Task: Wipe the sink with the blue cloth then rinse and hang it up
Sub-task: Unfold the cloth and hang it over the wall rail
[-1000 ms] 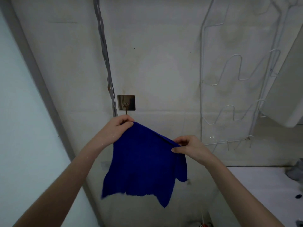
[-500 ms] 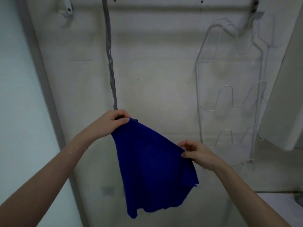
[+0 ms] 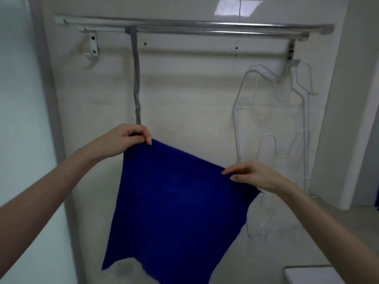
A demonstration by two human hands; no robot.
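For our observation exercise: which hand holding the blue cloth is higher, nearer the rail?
The left hand, pinching one corner of the blue cloth below the grey strap; the right hand pinches the other corner lower, beside the wire rack.

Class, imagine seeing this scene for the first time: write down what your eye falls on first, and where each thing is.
The blue cloth dominates the centre, spread flat and held up by its top edge between the left hand and the right hand. Above it a metal rail runs across the pale wall, with white wire hangers hanging below its right end.
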